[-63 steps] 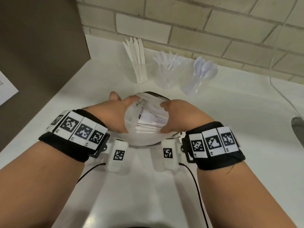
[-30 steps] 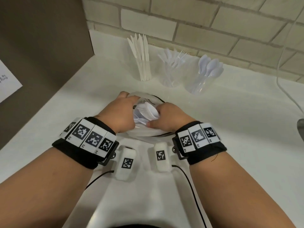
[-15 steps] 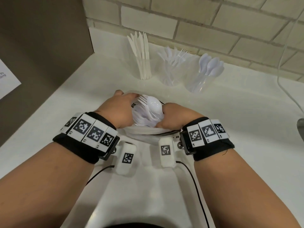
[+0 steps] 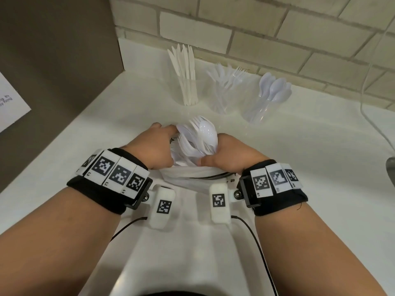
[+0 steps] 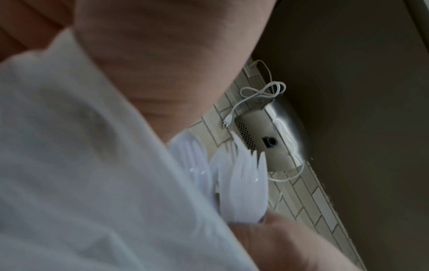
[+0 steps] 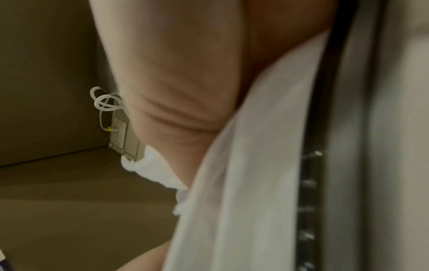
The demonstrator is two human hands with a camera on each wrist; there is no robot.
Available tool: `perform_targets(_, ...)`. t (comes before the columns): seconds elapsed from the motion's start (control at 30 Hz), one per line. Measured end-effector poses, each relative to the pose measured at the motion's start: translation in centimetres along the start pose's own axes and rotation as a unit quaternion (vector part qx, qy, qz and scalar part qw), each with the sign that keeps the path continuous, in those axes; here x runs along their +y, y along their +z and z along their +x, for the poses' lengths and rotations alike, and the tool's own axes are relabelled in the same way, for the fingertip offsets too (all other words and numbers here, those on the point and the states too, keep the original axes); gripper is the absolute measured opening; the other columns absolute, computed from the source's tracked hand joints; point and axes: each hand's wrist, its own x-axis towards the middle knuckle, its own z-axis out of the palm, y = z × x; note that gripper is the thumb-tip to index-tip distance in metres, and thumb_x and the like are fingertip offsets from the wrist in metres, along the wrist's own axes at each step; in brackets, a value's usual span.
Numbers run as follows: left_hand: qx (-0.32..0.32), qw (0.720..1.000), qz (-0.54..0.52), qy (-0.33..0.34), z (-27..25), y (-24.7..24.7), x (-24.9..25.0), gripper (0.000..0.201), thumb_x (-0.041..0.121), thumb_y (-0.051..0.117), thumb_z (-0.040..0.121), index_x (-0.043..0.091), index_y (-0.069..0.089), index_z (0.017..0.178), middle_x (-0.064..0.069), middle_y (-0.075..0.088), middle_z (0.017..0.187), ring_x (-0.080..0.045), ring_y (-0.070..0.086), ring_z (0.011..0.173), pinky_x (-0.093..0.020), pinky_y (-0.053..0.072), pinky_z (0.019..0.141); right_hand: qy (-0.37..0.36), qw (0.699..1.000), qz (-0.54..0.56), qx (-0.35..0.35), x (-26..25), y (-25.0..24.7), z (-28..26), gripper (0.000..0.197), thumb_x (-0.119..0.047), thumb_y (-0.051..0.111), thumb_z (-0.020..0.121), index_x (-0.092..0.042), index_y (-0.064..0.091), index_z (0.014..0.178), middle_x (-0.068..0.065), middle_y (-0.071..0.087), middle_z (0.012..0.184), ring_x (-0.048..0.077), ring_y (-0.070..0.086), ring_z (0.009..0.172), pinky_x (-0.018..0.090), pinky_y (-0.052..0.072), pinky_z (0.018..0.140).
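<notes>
Well, the white counter (image 4: 85,146) carries three clear cups (image 4: 224,99) at the far wall, sorted into knives, forks and spoons, ready for refilling by kind. Near me sits the plastic bag (image 4: 192,178). My left hand (image 4: 154,146) holds its rim back so my right hand (image 4: 230,154) can clutch the bundle of forks and spoons (image 4: 198,137) just above it.

A bunch of white plastic forks and spoons (image 4: 199,138) stands upright, heads up (one spoon bowl facing front), its handles down inside a crumpled whitish plastic bag (image 4: 188,177) lying on the white counter (image 4: 299,167).
</notes>
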Motion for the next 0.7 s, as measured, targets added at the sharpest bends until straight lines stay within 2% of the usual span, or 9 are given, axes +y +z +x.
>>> perform_targets(0.1, 0.000, 1.000, 0.025, 0.009, -0.1, 0.5, 0.1, 0.078, 0.018, 0.065, 0.072, 0.034, 0.032, 0.140, -0.005, 0.045, 0.125, -0.027, 0.054, 0.105, -0.028, 0.044, 0.080, -0.038, 0.995, 0.055, 0.070, -0.1, 0.0, 0.2, 0.021, -0.016, 0.075, 0.078, -0.012, 0.068, 0.098, 0.002, 0.072, 0.091, 0.018, 0.066, 0.091, 0.029, 0.048, 0.083)
perform_targets(0.23, -0.011, 1.000, 0.017, -0.022, -1.1, -0.2, 0.8, 0.069, 0.021, 0.068, 0.073, 0.037, 0.041, 0.135, -0.009, 0.023, 0.144, -0.032, 0.041, 0.128, -0.037, 0.041, 0.104, -0.092, 0.955, 0.240, 0.150, -1.4, -0.8, 0.0, 0.008, -0.005, 0.068, 0.085, -0.006, 0.066, 0.093, 0.015, 0.072, 0.081, 0.024, 0.070, 0.078, 0.041, 0.056, 0.085)
perform_targets(0.3, 0.109, 0.992, -0.047, 0.040, -2.1, -1.3, 1.6, 0.043, 0.022, 0.070, 0.073, 0.034, 0.053, 0.111, -0.007, 0.021, 0.146, -0.029, 0.040, 0.127, -0.038, 0.036, 0.107, -0.089, 0.924, 0.331, 0.173, -2.2, -1.5, -0.1, 0.010, 0.000, 0.066, 0.085, -0.008, 0.064, 0.091, 0.009, 0.067, 0.077, 0.023, 0.069, 0.067, 0.041, 0.060, 0.075)
perform_targets(0.37, 0.256, 0.946, -0.167, 0.109, -2.4, -2.1, 2.6, 0.022, 0.018, 0.065, 0.079, 0.027, 0.053, 0.095, -0.003, 0.038, 0.135, -0.020, 0.051, 0.104, -0.030, 0.040, 0.099, -0.086, 0.897, 0.381, 0.205, -3.0, -2.1, 0.0, 0.010, 0.002, 0.066, 0.084, -0.004, 0.062, 0.092, 0.006, 0.064, 0.073, 0.020, 0.067, 0.058, 0.037, 0.060, 0.065)
perform_targets(0.4, 0.283, 0.915, -0.264, 0.113, -2.4, -2.3, 3.2, 0.017, 0.020, 0.062, 0.081, 0.026, 0.052, 0.093, -0.001, 0.047, 0.127, -0.016, 0.054, 0.099, -0.029, 0.044, 0.095, -0.088, 0.885, 0.401, 0.222, -3.4, -2.4, 0.1, 0.011, 0.002, 0.066, 0.084, -0.001, 0.062, 0.094, 0.006, 0.064, 0.071, 0.020, 0.067, 0.056, 0.037, 0.059, 0.062)
perform_targets(0.47, 0.210, 0.839, -0.496, 0.073, -2.5, -2.5, 4.6, 0.018, 0.028, 0.058, 0.084, 0.023, 0.056, 0.101, -0.002, 0.057, 0.112, -0.018, 0.061, 0.099, -0.035, 0.049, 0.093, -0.097, 0.858, 0.436, 0.254, -4.3, -2.9, 0.2, 0.017, 0.002, 0.066, 0.084, 0.005, 0.062, 0.100, 0.008, 0.064, 0.072, 0.021, 0.069, 0.056, 0.036, 0.059, 0.060)
perform_targets(0.53, 0.040, 0.750, -0.660, -0.005, -2.1, -2.1, 5.3, 0.040, 0.037, 0.053, 0.093, 0.010, 0.053, 0.123, -0.008, 0.058, 0.107, -0.023, 0.060, 0.097, -0.041, 0.047, 0.095, -0.118, 0.827, 0.477, 0.275, -5.1, -3.3, 0.2, 0.013, 0.003, 0.067, 0.083, 0.002, 0.062, 0.095, 0.007, 0.065, 0.071, 0.022, 0.069, 0.058, 0.035, 0.059, 0.060)
perform_targets(0.6, -0.114, 0.699, -0.702, -0.074, -2.1, -1.9, 5.8, 0.061, 0.052, 0.039, 0.095, 0.003, 0.049, 0.130, -0.016, 0.056, 0.111, -0.032, 0.058, 0.104, -0.044, 0.047, 0.096, -0.142, 0.804, 0.504, 0.282, -5.9, -3.5, 0.2, 0.010, 0.005, 0.068, 0.081, -0.003, 0.063, 0.085, 0.005, 0.066, 0.066, 0.023, 0.069, 0.060, 0.035, 0.058, 0.062)
perform_targets(0.7, -0.178, 0.620, -0.756, -0.112, -1.3, -2.0, 5.7, 0.070, 0.056, 0.030, 0.096, -0.003, 0.051, 0.127, -0.026, 0.055, 0.127, -0.040, 0.055, 0.118, -0.047, 0.047, 0.096, -0.166, 0.793, 0.513, 0.283, -6.4, -3.0, 0.6, 0.012, 0.006, 0.071, 0.077, -0.004, 0.064, 0.081, 0.005, 0.067, 0.065, 0.024, 0.069, 0.063, 0.037, 0.059, 0.066)
